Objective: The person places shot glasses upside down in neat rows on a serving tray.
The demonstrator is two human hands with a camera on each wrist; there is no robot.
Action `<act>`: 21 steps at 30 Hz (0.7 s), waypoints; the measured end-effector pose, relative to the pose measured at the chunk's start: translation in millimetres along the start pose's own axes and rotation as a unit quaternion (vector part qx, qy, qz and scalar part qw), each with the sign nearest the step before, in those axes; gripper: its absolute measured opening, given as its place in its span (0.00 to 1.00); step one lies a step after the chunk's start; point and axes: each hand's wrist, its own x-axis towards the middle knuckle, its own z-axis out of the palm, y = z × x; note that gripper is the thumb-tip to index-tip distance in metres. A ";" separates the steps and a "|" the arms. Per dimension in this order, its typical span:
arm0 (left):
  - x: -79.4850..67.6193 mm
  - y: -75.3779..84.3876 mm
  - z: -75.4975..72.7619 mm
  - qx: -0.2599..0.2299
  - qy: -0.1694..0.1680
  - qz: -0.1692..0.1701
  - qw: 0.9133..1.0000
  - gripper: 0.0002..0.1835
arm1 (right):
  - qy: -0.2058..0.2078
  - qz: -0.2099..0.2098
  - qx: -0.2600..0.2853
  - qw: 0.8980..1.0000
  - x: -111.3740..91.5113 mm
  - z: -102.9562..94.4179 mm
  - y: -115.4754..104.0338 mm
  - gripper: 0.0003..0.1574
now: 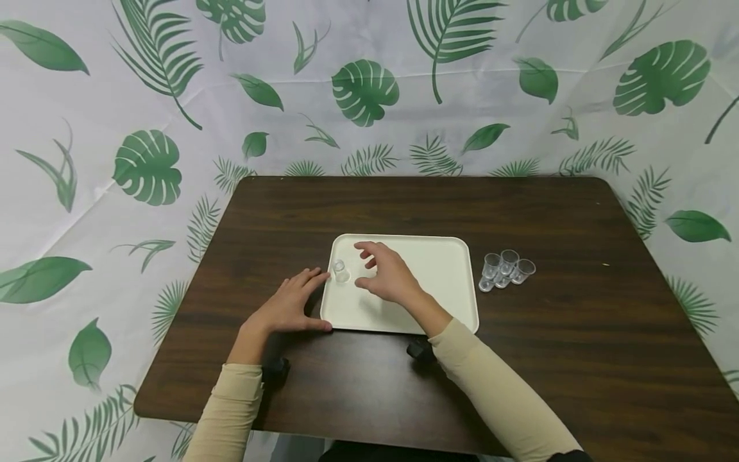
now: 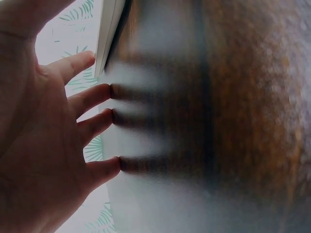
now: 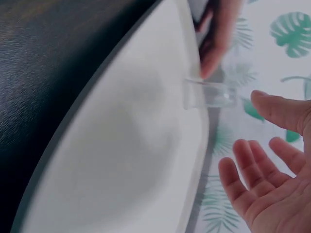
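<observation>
Your right hand (image 1: 385, 274) hovers over the white tray (image 1: 439, 301), fingers spread and slack, gripping nothing. The small clear cup (image 1: 340, 271) stands upright on the tray just off its fingertips. Your left hand (image 1: 287, 307) lies flat on the table (image 1: 323, 205), fingers straight, against the tray's near-left edge. Four more cups (image 1: 505, 269) stand well beyond your right wrist.

Tray (image 1: 439, 308): one clear cup (image 1: 341, 271) stands at its 9 o'clock edge; remainder open. Four cups (image 1: 506, 269) cluster at 3 o'clock on the table (image 1: 577, 333), just beside the tray.
</observation>
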 end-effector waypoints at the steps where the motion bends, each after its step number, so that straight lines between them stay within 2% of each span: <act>1: 0.2 -0.3 0.1 0.000 0.000 -0.001 1.000 0.58 | 0.005 -0.001 0.004 1.000 -3.6 -4.2 -0.1 0.43; 7: 0.2 1.2 -1.2 -0.003 0.001 0.000 1.000 0.59 | 0.035 -0.006 0.027 0.999 -29.8 -36.0 6.2 0.42; 14: 0.2 2.3 0.0 -0.004 -0.009 -0.003 1.000 0.59 | 0.090 -0.002 0.038 0.995 -69.0 -82.8 29.9 0.39; 21: 1.0 0.3 0.2 0.000 -0.009 -0.008 1.000 0.60 | 0.165 0.021 0.067 0.984 -97.0 -130.8 54.1 0.29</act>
